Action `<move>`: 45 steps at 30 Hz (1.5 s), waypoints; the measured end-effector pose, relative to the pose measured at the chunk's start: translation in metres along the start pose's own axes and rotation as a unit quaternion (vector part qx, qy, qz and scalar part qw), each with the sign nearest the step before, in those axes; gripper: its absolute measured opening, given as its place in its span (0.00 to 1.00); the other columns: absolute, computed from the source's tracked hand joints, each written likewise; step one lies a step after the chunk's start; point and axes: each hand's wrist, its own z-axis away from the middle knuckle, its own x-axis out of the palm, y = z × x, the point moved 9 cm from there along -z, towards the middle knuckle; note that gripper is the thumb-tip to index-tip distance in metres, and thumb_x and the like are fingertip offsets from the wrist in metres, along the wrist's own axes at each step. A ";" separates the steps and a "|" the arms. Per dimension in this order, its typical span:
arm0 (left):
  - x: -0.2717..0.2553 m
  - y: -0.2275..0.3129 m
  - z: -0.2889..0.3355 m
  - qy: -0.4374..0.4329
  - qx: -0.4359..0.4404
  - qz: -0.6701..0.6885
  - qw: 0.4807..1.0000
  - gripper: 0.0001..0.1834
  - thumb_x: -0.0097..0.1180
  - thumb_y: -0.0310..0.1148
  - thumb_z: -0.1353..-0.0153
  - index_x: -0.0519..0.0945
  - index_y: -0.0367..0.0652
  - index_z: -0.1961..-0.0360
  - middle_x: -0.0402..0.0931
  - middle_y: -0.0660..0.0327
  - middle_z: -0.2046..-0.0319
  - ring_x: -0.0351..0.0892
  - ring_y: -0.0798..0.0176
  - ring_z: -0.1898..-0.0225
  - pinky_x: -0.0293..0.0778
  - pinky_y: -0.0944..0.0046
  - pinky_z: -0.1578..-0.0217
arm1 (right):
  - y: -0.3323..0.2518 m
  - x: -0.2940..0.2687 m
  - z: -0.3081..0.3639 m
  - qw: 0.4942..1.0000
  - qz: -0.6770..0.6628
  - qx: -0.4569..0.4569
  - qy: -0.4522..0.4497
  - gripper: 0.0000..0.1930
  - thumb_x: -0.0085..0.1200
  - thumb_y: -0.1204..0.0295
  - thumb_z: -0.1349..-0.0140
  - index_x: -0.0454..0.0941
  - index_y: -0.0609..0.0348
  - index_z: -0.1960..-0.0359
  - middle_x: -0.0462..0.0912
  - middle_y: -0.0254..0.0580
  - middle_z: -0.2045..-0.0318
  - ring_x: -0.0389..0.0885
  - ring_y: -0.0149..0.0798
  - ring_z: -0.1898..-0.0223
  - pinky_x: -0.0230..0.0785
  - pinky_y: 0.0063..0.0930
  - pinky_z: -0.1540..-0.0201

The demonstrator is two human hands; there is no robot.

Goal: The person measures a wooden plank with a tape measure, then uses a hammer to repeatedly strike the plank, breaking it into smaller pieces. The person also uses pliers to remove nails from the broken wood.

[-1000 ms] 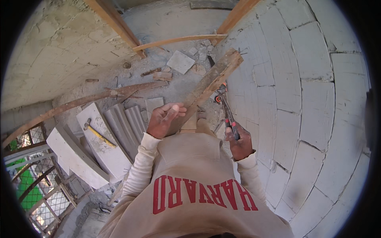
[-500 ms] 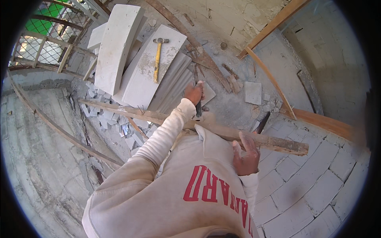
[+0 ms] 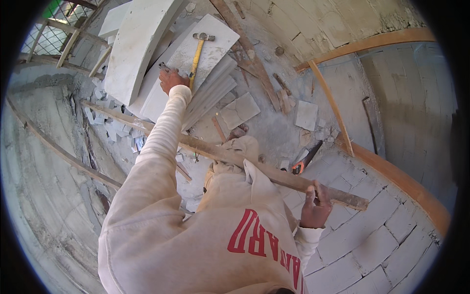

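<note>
My left hand reaches onto a pale stacked slab, its fingers closed around a dark metal tool. Only a short end of that tool shows, so its kind is hidden. Just right of this hand lies a hammer with a yellow handle, flat on the slab. A long wooden beam crosses in front of my body, over the legs. Near its right end, my right hand grips it with thumb and fingers.
A handsaw with an orange-and-black handle rests on the right. Broken tile pieces litter the left. Loose square slabs and a long timber lie beyond. A thin wooden strip leans near the wall at right.
My left hand has moved left and away from me, from beside the slab stack onto it. My right hand's fingers have closed on the beam, and the view has shifted.
</note>
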 end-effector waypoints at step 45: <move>0.115 0.103 -0.063 -0.121 0.157 0.396 0.896 0.16 0.70 0.34 0.39 0.79 0.41 0.53 0.85 0.50 0.63 0.85 0.50 0.61 0.78 0.54 0.54 | 0.036 0.029 0.008 0.995 0.008 0.088 -0.051 0.15 0.60 0.73 0.30 0.83 0.74 0.48 0.89 0.58 0.60 0.91 0.43 0.61 0.83 0.33 0.57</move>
